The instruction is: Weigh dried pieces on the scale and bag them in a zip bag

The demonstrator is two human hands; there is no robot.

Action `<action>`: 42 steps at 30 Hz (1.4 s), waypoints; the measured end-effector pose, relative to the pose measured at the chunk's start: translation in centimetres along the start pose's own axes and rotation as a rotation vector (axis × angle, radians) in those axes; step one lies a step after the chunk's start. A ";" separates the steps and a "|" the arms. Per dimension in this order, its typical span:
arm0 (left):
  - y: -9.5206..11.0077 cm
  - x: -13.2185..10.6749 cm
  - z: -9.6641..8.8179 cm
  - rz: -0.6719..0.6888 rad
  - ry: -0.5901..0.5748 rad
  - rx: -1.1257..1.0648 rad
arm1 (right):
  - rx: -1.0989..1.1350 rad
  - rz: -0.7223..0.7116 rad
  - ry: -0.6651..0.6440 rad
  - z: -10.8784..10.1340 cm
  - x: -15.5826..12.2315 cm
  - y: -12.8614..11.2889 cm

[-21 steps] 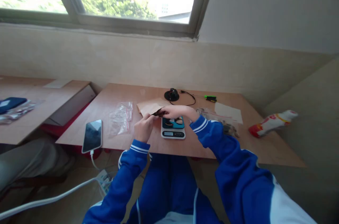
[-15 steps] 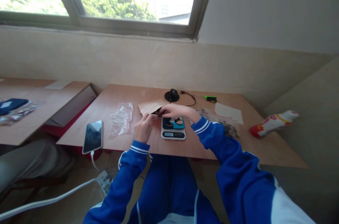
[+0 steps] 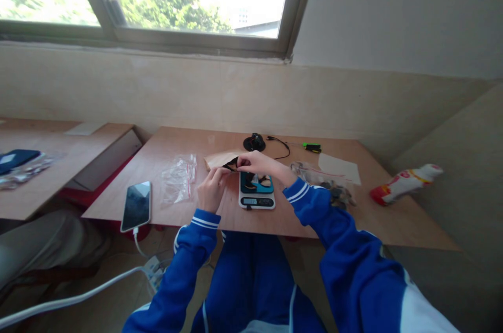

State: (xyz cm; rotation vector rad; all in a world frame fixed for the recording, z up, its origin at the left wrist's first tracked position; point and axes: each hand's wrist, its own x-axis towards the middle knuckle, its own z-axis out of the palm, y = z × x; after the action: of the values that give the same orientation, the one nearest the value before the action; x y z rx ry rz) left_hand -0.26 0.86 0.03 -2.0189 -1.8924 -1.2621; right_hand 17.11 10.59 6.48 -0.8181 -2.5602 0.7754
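Note:
My left hand (image 3: 211, 190) grips the near edge of a brown paper bag (image 3: 220, 159) lying on the wooden table (image 3: 275, 217). My right hand (image 3: 257, 163) pinches at the bag's dark mouth, fingers closed on a small dark piece I cannot make out. Just right of the bag stands a small digital scale (image 3: 256, 190) with a teal top and some dark and orange bits on it. Both arms wear blue sleeves with white stripes.
A clear zip bag (image 3: 179, 177) and a charging phone (image 3: 135, 205) lie to the left. More zip bags with small items (image 3: 328, 182), a white paper (image 3: 339, 167), a green tool (image 3: 312, 147), a black round device with cable (image 3: 254, 142) and a red-and-white packet (image 3: 404, 182) lie right and behind. Another desk stands left.
Both hands and the bag's mouth have shifted slightly away from me toward the wall. Otherwise the table looks the same.

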 end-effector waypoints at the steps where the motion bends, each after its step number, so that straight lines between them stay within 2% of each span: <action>1: 0.3 0.4 0.0 -0.016 -0.008 0.003 | -0.048 0.005 0.023 -0.1 0.1 -0.1; 5: 1.1 2.5 -0.1 -0.071 -0.046 -0.009 | -0.304 0.029 0.098 -1.1 0.7 -1.0; 8: 0.9 4.0 0.0 -0.089 -0.029 -0.024 | -0.379 0.010 0.162 -2.1 0.7 -1.8; 11: 0.1 5.3 0.1 -0.110 0.018 -0.044 | -0.296 -0.047 0.305 -2.9 -0.5 -2.0; 13: -0.5 6.4 0.3 -0.145 0.051 -0.054 | -0.208 -0.045 0.420 -3.0 -2.4 -1.5; 16: -1.1 8.6 0.5 -0.219 0.116 -0.038 | -0.106 0.096 0.495 -2.1 -6.1 0.0; 19: -1.4 10.8 0.8 -0.274 0.172 -0.006 | -0.152 0.237 0.413 0.3 -9.6 1.8; 23: -1.3 12.1 1.2 -0.238 0.135 0.003 | -0.351 0.285 0.215 4.1 -11.8 3.4; 26: -1.2 11.7 1.2 -0.197 0.116 -0.004 | -0.546 0.335 0.152 6.0 -11.7 3.8; 31: -1.7 10.6 0.8 -0.085 0.115 -0.055 | -0.719 0.382 0.183 6.8 -10.9 3.3; 35: -2.2 10.2 0.5 -0.065 0.084 -0.052 | -0.672 0.326 0.225 8.0 -10.8 2.6; 38: -2.2 10.0 0.4 -0.071 0.066 -0.038 | -0.606 0.219 0.182 9.5 -10.8 2.3; 42: -1.8 9.9 0.2 -0.071 0.043 -0.039 | -0.598 0.190 0.132 10.5 -10.5 2.3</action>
State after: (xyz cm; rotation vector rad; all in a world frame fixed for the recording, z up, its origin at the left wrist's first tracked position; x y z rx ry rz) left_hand -2.89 9.07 5.13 -1.9422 -1.9519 -1.3581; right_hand 21.35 1.55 -4.82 -1.2503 -2.6382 -0.0247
